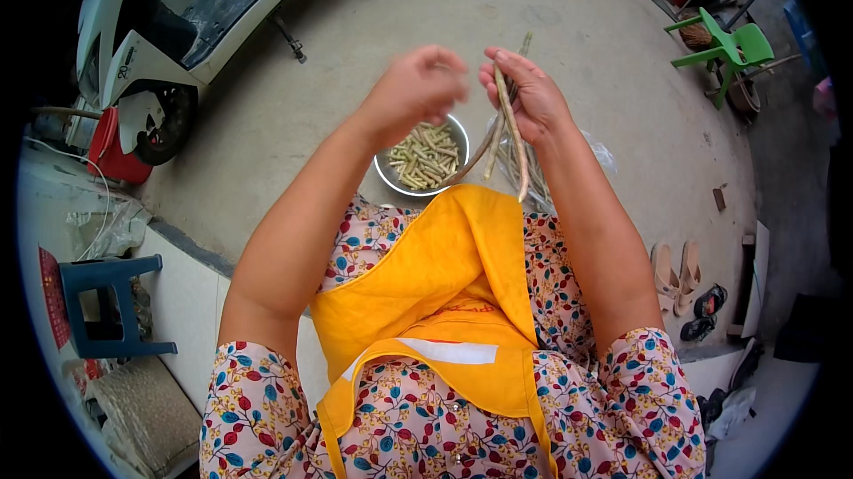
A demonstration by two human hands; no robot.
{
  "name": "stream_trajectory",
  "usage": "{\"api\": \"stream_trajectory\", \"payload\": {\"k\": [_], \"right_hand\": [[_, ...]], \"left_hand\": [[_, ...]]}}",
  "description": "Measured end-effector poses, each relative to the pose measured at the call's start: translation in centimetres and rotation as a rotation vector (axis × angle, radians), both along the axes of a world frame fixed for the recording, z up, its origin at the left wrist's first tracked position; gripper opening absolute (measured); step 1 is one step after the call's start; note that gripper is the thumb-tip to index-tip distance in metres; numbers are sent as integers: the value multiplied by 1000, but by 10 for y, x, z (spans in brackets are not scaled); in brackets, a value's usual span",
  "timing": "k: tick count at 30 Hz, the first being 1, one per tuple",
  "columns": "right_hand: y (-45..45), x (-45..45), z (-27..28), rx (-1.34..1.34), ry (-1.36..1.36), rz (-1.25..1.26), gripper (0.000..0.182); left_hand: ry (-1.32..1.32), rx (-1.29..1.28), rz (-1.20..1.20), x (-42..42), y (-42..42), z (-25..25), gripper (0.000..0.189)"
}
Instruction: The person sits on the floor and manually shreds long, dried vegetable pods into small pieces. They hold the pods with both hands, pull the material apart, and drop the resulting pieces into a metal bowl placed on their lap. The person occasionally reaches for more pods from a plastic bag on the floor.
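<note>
My right hand [530, 92] grips a few long beans [512, 126], their ends hanging below the palm and one tip rising above the fingers. Motion blurs my left hand [420, 82], which is apart from the beans, above a metal bowl [378, 172]. Its fingers look bent, but whether they hold a small piece is unclear. Short bean pieces [423, 156] fill much of the bowl. Behind my right wrist, more long beans [536, 179] lie on a clear plastic bag [600, 152] on the floor, partly hidden by the forearm.
A yellow apron [426, 259] covers my lap. At the upper left stands a white scooter [220, 32] with a red bucket [116, 152] by its wheel. A blue stool [113, 306] is on the left; a green chair [730, 46] and sandals [676, 276] are on the right.
</note>
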State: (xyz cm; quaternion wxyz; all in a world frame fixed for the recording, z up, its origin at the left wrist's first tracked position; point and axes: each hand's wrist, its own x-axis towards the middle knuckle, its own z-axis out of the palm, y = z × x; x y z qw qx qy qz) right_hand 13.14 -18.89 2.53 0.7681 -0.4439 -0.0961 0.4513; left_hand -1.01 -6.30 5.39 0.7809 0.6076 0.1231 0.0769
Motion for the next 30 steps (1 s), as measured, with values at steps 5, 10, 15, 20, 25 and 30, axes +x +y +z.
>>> {"api": "stream_trajectory", "payload": {"k": [5, 10, 15, 20, 25, 30], "right_hand": [[1, 2, -9, -18, -27, 56, 21], [1, -13, 1, -74, -92, 133, 22], [-5, -7, 1, -188, -288, 140, 24], [-21, 2, 12, -393, -632, 301, 27], [-26, -2, 11, -301, -587, 407, 22], [-18, -9, 9, -92, -372, 277, 20]], "left_hand": [[-64, 796, -94, 3, -15, -9, 16], [-268, 1518, 37, 9, -25, -18, 14], [-327, 1616, 16, 10, -23, -19, 7], [-295, 1523, 77, -1, -11, -14, 11], [-309, 1307, 126, 0, -7, -19, 14], [-293, 682, 215, 11, -4, -22, 17]]}}
